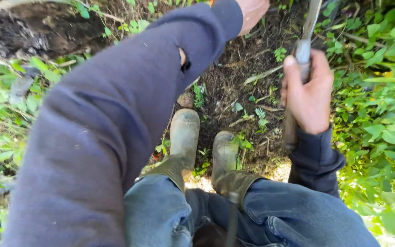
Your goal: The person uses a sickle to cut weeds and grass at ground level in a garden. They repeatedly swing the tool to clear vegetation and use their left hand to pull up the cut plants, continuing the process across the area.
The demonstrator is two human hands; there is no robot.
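Observation:
My right hand grips the worn handle of a long-bladed cutting tool, with the blade pointing up and away toward the top edge. My left arm, in a dark blue sleeve with a small hole, stretches forward across the view. Only the wrist and heel of my left hand show at the top edge; its fingers are cut off by the frame. Below, my two muddy rubber boots stand on bare dark soil, with blue jeans above them.
Thick green leafy weeds crowd the right side and the left edge. A dark rotting log or mound of earth lies at the upper left. Loose twigs and small seedlings dot the soil between.

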